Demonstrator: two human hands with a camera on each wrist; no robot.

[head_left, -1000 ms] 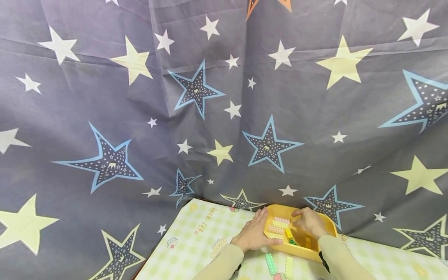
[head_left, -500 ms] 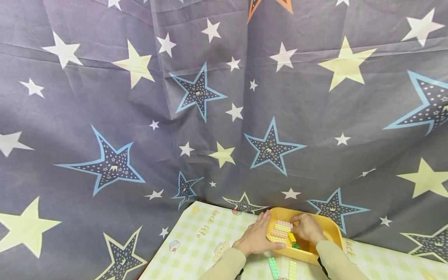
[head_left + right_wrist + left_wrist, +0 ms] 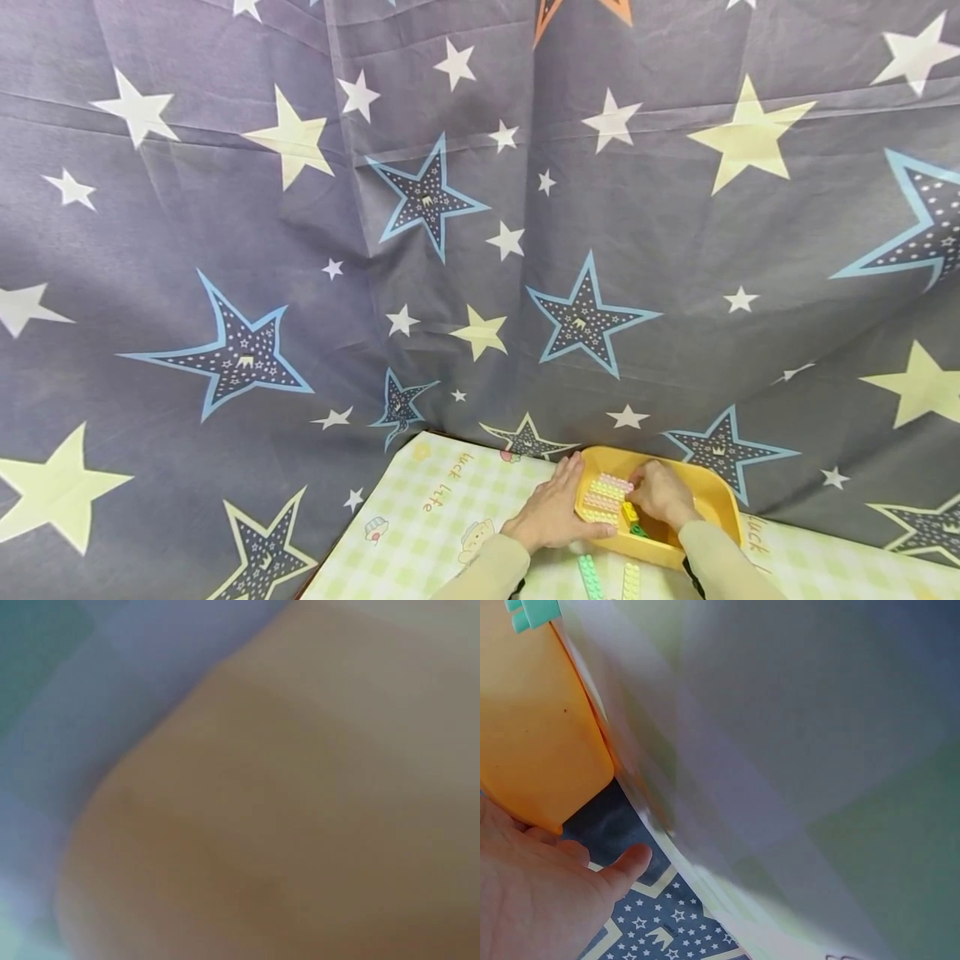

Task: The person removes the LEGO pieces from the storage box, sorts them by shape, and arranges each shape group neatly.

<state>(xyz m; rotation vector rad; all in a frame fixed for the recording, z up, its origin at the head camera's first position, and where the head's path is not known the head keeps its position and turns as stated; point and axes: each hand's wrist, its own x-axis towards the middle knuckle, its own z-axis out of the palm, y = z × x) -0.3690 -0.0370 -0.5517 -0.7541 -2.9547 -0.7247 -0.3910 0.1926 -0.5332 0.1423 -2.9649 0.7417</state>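
Observation:
A yellow plastic bin (image 3: 716, 492) sits at the table's back edge. Inside its left end lie rows of pink and pale yellow toy building blocks (image 3: 602, 500), with a bright yellow block (image 3: 629, 512) and a green block (image 3: 638, 531) beside them. My left hand (image 3: 543, 512) lies along the bin's left end, fingers straight on the outside, thumb across the front corner; the left wrist view shows fingertips against the bin wall. My right hand (image 3: 663, 492) reaches into the bin, curled fingertips pinching the right end of the rearmost pink block (image 3: 617, 482). The right wrist view is blurred.
On the green checked tablecloth (image 3: 420, 517), a mint green block (image 3: 589, 575) and a pale yellow block (image 3: 631, 581) lie in front of the bin. A grey star-patterned curtain (image 3: 480, 367) hangs right behind the table.
My right hand has moved left inside the bin to the end of the pink block, which now juts a little further right. My left hand keeps its place at the bin.

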